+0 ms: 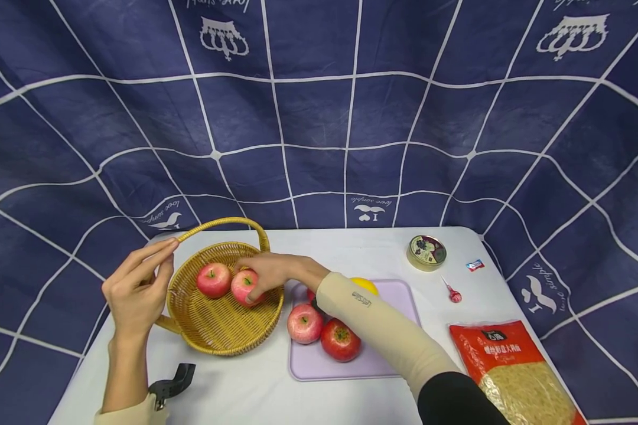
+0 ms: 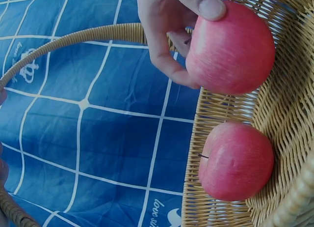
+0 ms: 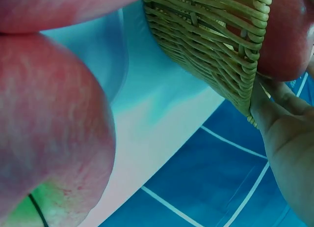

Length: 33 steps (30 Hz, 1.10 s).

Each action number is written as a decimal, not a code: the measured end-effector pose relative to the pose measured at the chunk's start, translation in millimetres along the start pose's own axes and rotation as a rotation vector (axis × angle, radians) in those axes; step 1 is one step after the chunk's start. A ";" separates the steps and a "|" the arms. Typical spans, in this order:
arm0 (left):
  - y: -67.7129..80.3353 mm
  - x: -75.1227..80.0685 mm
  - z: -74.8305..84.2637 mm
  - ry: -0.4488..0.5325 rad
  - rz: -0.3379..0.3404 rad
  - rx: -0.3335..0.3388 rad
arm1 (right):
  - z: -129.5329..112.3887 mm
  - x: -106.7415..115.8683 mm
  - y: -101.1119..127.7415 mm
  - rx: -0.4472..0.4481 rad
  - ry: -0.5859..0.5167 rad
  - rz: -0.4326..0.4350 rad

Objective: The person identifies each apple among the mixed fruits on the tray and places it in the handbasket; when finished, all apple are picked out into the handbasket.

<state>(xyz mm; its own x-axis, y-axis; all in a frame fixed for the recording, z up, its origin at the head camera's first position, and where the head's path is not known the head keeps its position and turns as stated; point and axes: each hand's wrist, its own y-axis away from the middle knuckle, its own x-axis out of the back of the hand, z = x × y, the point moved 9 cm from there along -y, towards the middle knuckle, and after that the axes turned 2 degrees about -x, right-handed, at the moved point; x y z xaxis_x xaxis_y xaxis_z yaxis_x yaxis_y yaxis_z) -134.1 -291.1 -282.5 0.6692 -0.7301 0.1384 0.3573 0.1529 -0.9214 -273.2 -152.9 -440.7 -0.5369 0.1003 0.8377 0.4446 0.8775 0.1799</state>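
My left hand [image 1: 135, 289] pinches the arched handle [image 1: 218, 222] of a round wicker basket [image 1: 218, 339] at the left of the table. Inside the basket my right hand [image 1: 273, 273] grips a pinkish-red apple [image 1: 242, 285], thumb and fingers around it. A second apple [image 1: 214, 280] lies beside it in the basket. In the left wrist view the gripped apple [image 2: 235, 50] is near the woven wall, apart from the other apple [image 2: 238, 163]. In the right wrist view, large apples [image 3: 54, 119] fill the left side and the basket [image 3: 211, 40] hides part of the right hand.
A lilac tray [image 1: 388, 366] holds an apple [image 1: 305, 324], a darker red fruit [image 1: 341, 340] and a yellow fruit [image 1: 365, 285], partly behind my right forearm. Further right are a round tin [image 1: 426, 252], a small wrapper [image 1: 475, 265], a lollipop [image 1: 454, 294] and a pasta bag [image 1: 516, 375].
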 end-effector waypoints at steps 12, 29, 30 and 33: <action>0.4 -0.1 -1.9 0.007 -0.006 0.004 | -1.6 -4.2 -13.5 -0.049 0.101 0.021; -0.3 1.1 -0.5 0.015 0.014 -0.009 | 3.5 -7.5 -28.4 -0.154 0.178 0.005; -0.4 1.0 -0.4 0.017 0.014 -0.009 | 3.9 -8.2 -28.7 -0.158 0.187 0.002; -0.4 1.4 0.0 0.014 0.011 -0.009 | 4.2 -10.6 -29.8 -0.167 0.213 -0.008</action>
<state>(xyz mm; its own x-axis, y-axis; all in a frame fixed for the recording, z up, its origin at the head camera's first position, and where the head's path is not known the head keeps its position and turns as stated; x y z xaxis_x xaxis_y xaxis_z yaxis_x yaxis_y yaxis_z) -133.3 -292.2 -281.9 0.6641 -0.7375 0.1228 0.3435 0.1550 -0.9263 -283.7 -178.2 -457.1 -0.3855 -0.0227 0.9224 0.5625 0.7867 0.2544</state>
